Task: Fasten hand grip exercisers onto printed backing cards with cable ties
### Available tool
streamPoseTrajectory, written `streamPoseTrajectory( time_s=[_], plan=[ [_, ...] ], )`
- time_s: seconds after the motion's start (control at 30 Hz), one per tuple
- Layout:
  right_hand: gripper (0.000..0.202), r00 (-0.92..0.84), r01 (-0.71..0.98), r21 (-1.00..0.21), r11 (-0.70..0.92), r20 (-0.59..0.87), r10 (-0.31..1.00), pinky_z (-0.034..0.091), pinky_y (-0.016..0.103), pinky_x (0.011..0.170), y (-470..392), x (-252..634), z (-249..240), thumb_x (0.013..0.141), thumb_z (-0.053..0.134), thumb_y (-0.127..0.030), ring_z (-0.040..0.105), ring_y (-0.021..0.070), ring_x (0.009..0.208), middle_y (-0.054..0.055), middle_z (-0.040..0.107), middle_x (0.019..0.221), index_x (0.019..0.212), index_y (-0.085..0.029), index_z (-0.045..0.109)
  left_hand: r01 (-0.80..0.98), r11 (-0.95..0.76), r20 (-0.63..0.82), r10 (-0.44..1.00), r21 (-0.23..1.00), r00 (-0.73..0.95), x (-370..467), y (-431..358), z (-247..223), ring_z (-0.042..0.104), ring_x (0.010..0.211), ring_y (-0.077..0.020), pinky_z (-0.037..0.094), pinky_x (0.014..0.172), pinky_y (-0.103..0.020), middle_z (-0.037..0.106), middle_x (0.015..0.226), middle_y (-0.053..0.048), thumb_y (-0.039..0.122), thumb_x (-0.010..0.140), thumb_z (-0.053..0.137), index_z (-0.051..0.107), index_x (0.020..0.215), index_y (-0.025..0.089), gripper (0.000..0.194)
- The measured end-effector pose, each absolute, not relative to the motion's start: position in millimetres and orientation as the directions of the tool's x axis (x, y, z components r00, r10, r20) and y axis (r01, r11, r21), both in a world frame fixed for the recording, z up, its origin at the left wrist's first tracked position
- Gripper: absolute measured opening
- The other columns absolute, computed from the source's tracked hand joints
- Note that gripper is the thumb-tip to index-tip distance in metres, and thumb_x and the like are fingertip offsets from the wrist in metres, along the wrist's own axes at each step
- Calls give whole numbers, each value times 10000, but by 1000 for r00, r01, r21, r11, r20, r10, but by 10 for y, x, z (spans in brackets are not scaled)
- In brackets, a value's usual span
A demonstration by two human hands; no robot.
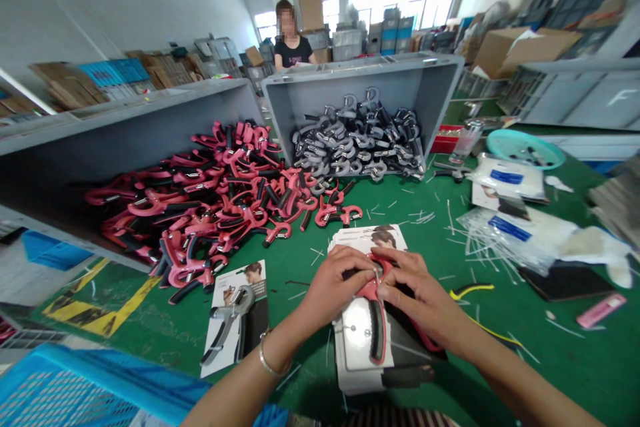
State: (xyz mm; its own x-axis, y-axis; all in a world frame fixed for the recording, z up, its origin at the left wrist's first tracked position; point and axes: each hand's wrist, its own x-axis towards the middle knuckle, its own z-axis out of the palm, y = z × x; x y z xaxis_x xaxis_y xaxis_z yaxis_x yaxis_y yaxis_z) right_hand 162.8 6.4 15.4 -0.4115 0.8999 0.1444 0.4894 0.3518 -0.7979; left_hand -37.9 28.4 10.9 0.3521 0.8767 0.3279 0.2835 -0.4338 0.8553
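My left hand [336, 280] and my right hand [419, 290] both close round the top of a red hand grip strengthener [379, 337] with black padded handles. It lies on a stack of printed cards [353, 373]. A thin pale strip shows by my fingertips; I cannot tell whether they pinch it. To the left, a grey hand grip strengthener [243, 297] rests on its own card [220, 320]. Beyond my hands are a heap of red hand grip strengtheners [235, 193] and a pile of grey ones [350, 137].
Two grey crates, left [125, 103] and centre [365, 68], lie tipped toward me. At right are loose white cable ties [493, 250], yellow-handled pliers [473, 289], plastic bags [537, 230] and a turquoise bowl [500, 140]. A blue basket [75, 373] stands at lower left. A person [295, 50] is behind the crates.
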Motion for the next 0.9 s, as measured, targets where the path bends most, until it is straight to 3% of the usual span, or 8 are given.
streamPoseTrajectory(
  time_s=[0.7, 0.8, 0.9],
  plan=[
    [241, -375, 461, -832, 309, 133, 917, 317, 550, 1101, 89, 1609, 183, 940, 573, -402, 408, 289, 1333, 48, 556, 1389, 814, -249, 710, 280, -566, 421, 794, 775, 439, -397, 270, 86, 624, 957, -205, 404, 957, -396, 735, 924, -36, 220, 892, 663, 744, 888, 236, 83],
    [247, -350, 457, -835, 306, 148, 925, 331, 520, 1095, 92, 1603, 160, 948, 564, -395, 433, 272, 1309, 44, 582, 1353, 799, -241, 687, 248, -458, 335, 847, 853, 413, -406, 284, 88, 622, 943, -198, 417, 933, -372, 724, 914, -37, 253, 912, 638, 737, 880, 214, 111],
    [223, -330, 474, -817, 328, 181, 927, 339, 502, 1095, 95, 1597, 115, 972, 514, -376, 426, 260, 1313, 50, 573, 1352, 886, -246, 674, 229, -277, 191, 922, 933, 336, -393, 327, 141, 620, 843, -186, 465, 797, -321, 701, 866, -36, 303, 900, 644, 705, 873, 184, 136]
  ],
)
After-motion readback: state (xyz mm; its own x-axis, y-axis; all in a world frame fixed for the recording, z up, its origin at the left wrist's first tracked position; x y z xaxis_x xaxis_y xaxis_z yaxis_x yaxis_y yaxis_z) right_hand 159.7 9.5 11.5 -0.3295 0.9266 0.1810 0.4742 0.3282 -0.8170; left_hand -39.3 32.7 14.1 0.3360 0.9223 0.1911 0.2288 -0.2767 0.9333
